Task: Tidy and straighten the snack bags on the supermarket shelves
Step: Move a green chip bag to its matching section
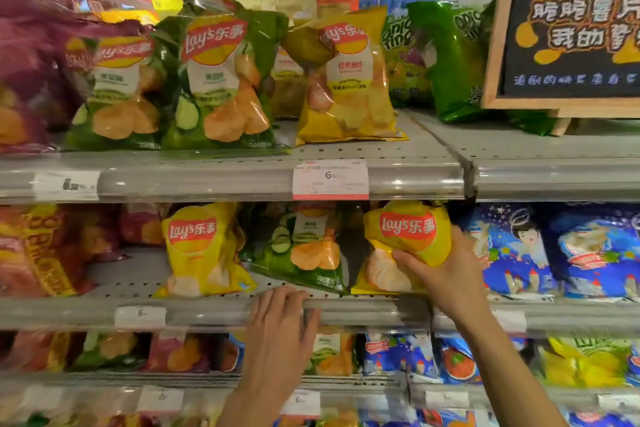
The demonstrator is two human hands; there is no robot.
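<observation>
While our left hand rested flat-fingered on the shelf edge, our right hand gripped the yellow Lay's bag just above it.

Cucumber bag btwn two Lay's bags, mid shelf.

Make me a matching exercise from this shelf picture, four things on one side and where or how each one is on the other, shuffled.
1. left hand
2. right hand
3. chalkboard sign
4. red price tag

A. stands on the top shelf, far right
B. grips a yellow chip bag
C. rests on the middle shelf's front rail
D. hangs on the top shelf's edge

Pairs: 1-C, 2-B, 3-A, 4-D
</observation>
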